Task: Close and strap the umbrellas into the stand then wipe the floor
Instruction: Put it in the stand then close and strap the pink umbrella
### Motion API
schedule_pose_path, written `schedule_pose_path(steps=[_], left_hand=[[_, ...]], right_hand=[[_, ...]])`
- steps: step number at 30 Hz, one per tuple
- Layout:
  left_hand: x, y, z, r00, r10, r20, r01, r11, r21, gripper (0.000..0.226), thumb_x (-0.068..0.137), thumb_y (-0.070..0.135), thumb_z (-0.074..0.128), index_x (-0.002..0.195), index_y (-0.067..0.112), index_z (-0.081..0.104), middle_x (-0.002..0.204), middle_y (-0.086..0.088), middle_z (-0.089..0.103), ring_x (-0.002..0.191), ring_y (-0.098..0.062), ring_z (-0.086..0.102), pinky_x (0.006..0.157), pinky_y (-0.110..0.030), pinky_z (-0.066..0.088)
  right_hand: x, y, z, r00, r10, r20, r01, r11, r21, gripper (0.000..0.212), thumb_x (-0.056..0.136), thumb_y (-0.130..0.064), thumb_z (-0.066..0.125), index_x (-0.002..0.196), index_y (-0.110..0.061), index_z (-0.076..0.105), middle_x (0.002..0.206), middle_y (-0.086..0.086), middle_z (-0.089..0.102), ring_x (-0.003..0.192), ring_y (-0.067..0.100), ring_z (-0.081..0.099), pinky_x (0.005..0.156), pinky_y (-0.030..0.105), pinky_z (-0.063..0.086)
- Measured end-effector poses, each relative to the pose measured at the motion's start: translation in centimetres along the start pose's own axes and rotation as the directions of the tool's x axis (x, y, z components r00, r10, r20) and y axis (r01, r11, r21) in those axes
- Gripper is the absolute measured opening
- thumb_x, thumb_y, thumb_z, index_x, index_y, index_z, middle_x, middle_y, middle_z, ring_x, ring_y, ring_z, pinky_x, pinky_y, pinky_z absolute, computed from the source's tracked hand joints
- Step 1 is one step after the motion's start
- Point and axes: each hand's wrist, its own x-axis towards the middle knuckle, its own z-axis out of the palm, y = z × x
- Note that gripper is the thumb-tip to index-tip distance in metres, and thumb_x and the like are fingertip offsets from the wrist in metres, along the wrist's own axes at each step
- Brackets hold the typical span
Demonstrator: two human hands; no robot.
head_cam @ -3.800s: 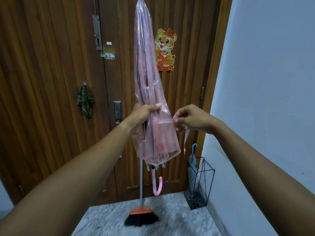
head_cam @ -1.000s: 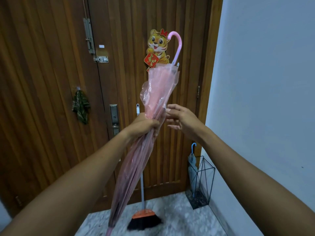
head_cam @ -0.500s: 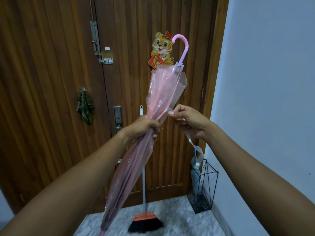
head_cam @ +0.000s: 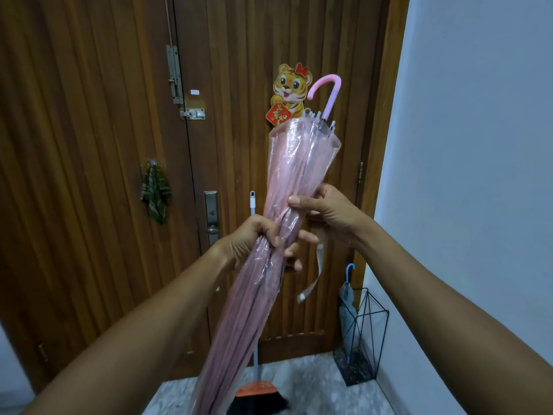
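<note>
Dark wooden doors (head_cam: 89,175) fill the far side of the entryway, with a pale wall (head_cam: 478,145) on the right and a marble floor (head_cam: 314,390) below. Held up before the doors is a folded pink umbrella (head_cam: 299,163), tilted, its curved handle (head_cam: 327,88) uppermost and its tip running off the bottom edge. The left hand (head_cam: 251,238) has its fingers wrapped tight around the gathered canopy; the right hand (head_cam: 329,211) is just above, fingers pinching the folds. A loose strap (head_cam: 317,271) dangles beneath the right hand, unfastened. In the corner stands a black wire stand (head_cam: 374,327) holding a grey umbrella (head_cam: 347,295). A broom (head_cam: 257,393) leans on the door, near a tiger decoration (head_cam: 290,88) and a green cloth (head_cam: 155,193).
</note>
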Motion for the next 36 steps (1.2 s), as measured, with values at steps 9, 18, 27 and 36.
schedule_pose_path(steps=[9,18,27,36], left_hand=[[1.4,-3.9,-0.6,0.750,0.377,-0.544,0.070,0.772,0.631,0.085,0.065,0.032,0.088,0.138,0.026,0.044,0.125,0.005,0.061,0.112,-0.008,0.062,0.092,-0.029,0.050],[0.9,-3.2,-0.7,0.439,0.544,-0.715,0.085,0.767,0.636,0.020,0.086,0.010,0.063,0.067,0.009,0.057,0.054,-0.001,0.049,0.048,-0.018,0.055,0.047,-0.031,0.052],[-0.4,-1.7,0.8,0.805,0.271,-0.528,-0.220,0.962,0.159,0.012,0.063,0.003,0.046,0.070,0.008,0.055,0.055,0.000,0.038,0.043,-0.012,0.041,0.055,-0.029,0.049],[-0.6,-0.8,2.1,0.991,0.031,0.128,-0.008,0.984,-0.179,0.017,0.062,0.008,0.049,0.078,0.002,0.052,0.062,-0.011,0.055,0.058,-0.026,0.060,0.081,-0.043,0.053]], right_hand=[[1.8,2.1,2.1,0.908,-0.193,-0.372,0.012,0.900,-0.436,0.067,0.074,-0.029,0.086,0.131,-0.014,0.054,0.119,0.001,0.066,0.106,0.017,0.069,0.087,0.035,0.060],[0.9,0.6,0.4,0.969,-0.155,-0.194,-0.013,0.750,-0.662,0.039,0.079,-0.040,0.081,0.106,-0.012,0.076,0.103,-0.003,0.074,0.096,0.005,0.068,0.088,0.030,0.057],[-0.2,0.9,0.5,0.970,-0.075,-0.230,-0.016,0.928,-0.372,0.052,0.069,-0.051,0.085,0.096,-0.007,0.078,0.084,0.007,0.073,0.070,0.013,0.064,0.073,0.025,0.045],[-1.4,-0.2,0.3,0.999,0.053,0.009,-0.052,0.998,-0.022,0.035,0.080,-0.020,0.073,0.113,-0.019,0.062,0.101,0.001,0.073,0.099,0.017,0.071,0.089,0.033,0.058]])
